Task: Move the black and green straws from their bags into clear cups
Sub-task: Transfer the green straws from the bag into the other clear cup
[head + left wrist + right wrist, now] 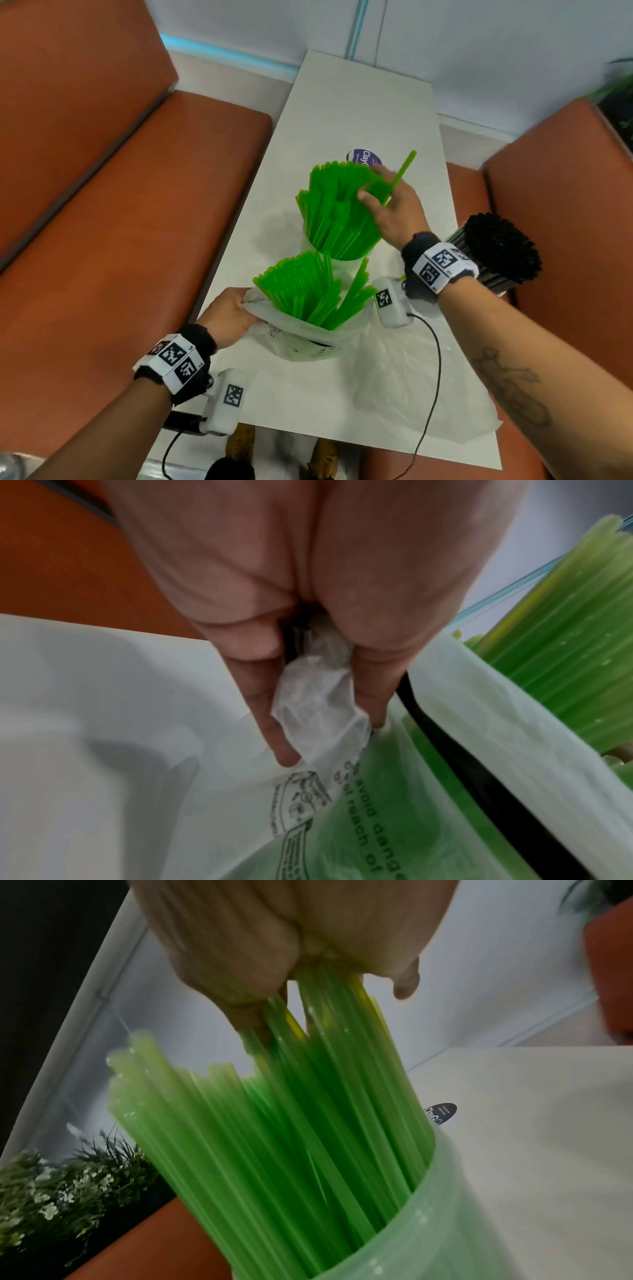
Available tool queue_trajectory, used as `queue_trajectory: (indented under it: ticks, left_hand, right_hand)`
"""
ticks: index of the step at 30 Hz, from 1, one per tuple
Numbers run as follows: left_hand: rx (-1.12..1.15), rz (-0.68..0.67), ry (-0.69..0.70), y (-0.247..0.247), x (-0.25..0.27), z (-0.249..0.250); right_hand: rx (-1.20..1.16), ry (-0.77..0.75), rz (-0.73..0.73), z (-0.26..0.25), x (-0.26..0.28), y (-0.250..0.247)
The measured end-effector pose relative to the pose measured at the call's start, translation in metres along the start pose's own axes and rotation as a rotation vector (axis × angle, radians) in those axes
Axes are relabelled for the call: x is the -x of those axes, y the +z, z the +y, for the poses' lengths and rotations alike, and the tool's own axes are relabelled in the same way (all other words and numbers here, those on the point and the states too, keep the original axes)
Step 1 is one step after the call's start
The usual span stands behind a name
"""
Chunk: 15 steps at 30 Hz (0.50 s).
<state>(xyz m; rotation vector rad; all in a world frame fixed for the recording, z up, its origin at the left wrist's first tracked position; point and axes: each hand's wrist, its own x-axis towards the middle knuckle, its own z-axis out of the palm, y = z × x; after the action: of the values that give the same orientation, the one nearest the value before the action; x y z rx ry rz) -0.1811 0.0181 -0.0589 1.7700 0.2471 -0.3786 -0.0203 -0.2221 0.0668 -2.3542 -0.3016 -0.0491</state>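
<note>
Right hand pinches green straws, fingers curled | clear cup directly below, straws near upright, tops leaning 1 o'clock | your left hand clutches bag rim at 6 o'clock | lower them straight in.

Left hand pinches the bag edge beside green straws

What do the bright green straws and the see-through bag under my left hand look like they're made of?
Bright green straws: probably translucent plastic; light glows through them. See-through bag: thin, soft plastic film, milky, crumpling where the left hand pinches it.
</note>
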Motion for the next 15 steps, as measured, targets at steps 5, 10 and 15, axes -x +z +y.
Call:
queue_trajectory:
  ticks: [5,10,15]
  left_hand:
    - [-0.003,-0.008,0.002,0.000,0.000,0.002]
    - [-0.033,-0.024,0.013,0.000,0.001,0.005]
    - [-0.030,-0.015,0.010,0.000,0.000,0.007]
  right_hand:
    - [-0.136,-0.202,0.118,-0.007,0.006,0.001]
    - [-0.095,-0.205,0.091,-0.009,0.006,0.002]
    - [-0.078,-0.028,0.119,-0.003,-0.010,-0.007]
